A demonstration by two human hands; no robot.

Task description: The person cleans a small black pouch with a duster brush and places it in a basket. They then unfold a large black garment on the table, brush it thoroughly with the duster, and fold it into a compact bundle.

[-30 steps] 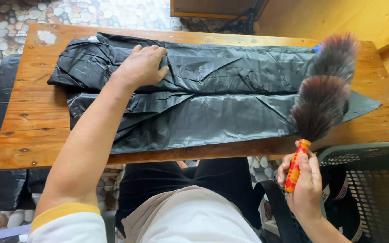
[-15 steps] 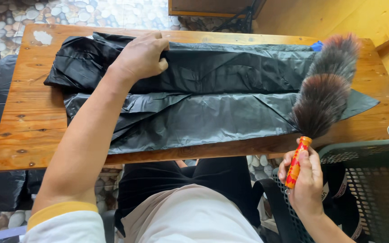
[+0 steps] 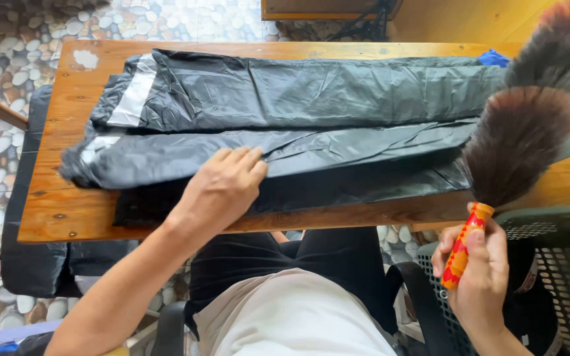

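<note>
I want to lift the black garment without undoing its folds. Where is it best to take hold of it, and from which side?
Probably at the near folded edge of the black garment, from the seated person's side. That edge lies along the front of the wooden table, where the left hand rests on it. The right hand holds the feather duster.

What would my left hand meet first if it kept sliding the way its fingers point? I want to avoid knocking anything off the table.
The left hand points up-right across the black plastic sheet; it would likely meet that sheet's folded ridges first.
</note>
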